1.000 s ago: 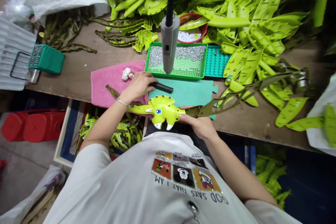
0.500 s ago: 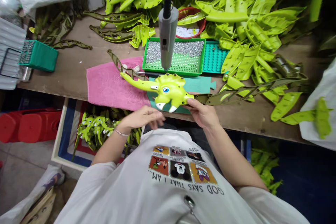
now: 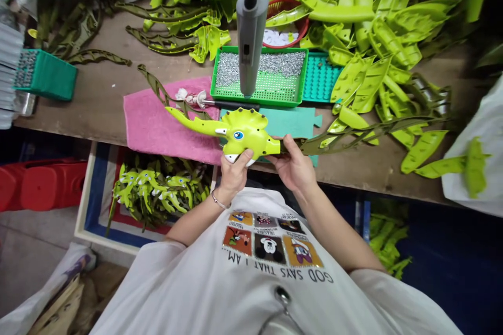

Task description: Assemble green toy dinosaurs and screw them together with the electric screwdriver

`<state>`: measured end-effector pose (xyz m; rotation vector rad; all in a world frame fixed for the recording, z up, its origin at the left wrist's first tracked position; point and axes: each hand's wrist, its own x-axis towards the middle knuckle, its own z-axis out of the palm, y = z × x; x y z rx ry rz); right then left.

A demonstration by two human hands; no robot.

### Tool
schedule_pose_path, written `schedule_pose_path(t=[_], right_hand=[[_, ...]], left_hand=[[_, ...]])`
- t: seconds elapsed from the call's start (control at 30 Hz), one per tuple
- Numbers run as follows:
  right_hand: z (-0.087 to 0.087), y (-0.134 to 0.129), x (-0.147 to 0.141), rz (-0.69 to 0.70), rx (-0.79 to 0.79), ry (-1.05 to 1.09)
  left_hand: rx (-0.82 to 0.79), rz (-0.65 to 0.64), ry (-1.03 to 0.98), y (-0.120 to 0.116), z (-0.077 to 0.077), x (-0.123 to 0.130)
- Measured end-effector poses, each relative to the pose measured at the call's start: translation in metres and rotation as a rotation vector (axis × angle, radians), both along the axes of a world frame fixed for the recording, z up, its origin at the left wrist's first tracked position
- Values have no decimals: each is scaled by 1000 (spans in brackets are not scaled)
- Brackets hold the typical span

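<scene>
Two hands hold one lime-green toy dinosaur [image 3: 245, 133] above the front edge of a wooden workbench [image 3: 98, 115]. The toy sits over the meeting point of a pink towel [image 3: 157, 125] and a teal foam mat [image 3: 293, 125], with its long snout pointing left.

The left hand [image 3: 234, 174] is clenched around the underside of the head, fingers over the lower front near a white horn. A bracelet [image 3: 219, 201] is on that wrist. The right hand [image 3: 294, 163] grasps the rear end of the toy, where an olive-green spiked strip [image 3: 365, 136] runs off to the right. A second olive strip [image 3: 155, 86] lies behind the toy, over the towel; whether it is attached cannot be confirmed.

Beyond the toy, a black-handled tool [image 3: 236, 105] lies beside a few small white parts [image 3: 190, 97] at the top of the towel. A green tray [image 3: 255, 102] holds silver screws [image 3: 259, 65], and a grey power screwdriver [image 3: 249, 36] hangs above it on a black cord. A teal pegboard [image 3: 320, 78] is just right of the tray. Heaped green toy parts [image 3: 365, 57] cover the bench to the right, and more lie in a bin [image 3: 157, 191] below the bench.
</scene>
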<state>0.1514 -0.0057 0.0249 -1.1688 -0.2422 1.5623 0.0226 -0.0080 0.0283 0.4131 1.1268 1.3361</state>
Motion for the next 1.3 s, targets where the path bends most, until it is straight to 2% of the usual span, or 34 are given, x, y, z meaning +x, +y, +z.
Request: schedule_pose_path(t=[0.23,0.4,0.53,0.6,0.67,0.83,1.0,1.17,1.3], right_hand=[[2,2,-2,-33,44,-164],[3,1,3,67,2,-152],[3,2,17,162,140,-435],[5,3,23,256,215,-560],[5,4,24,307,238,-577],[6,0,14,176,129,-442],[11,0,15,203,220,-620],[-1,2,5,136,72,-415],[-7,2,0,42,63,-448]], left_hand=[[-5,-49,-45,-4,-3,3],[-12,-48,1,-2,-4,-6],[-142,-182,-122,9,-1,-30],[-196,-177,-124,13,0,-36],[-206,-126,-83,13,0,-36],[-141,-35,-3,12,2,-27],[-209,-149,-39,17,7,-31],[-42,-64,19,14,11,-27],[-136,-55,-17,14,7,-26]])
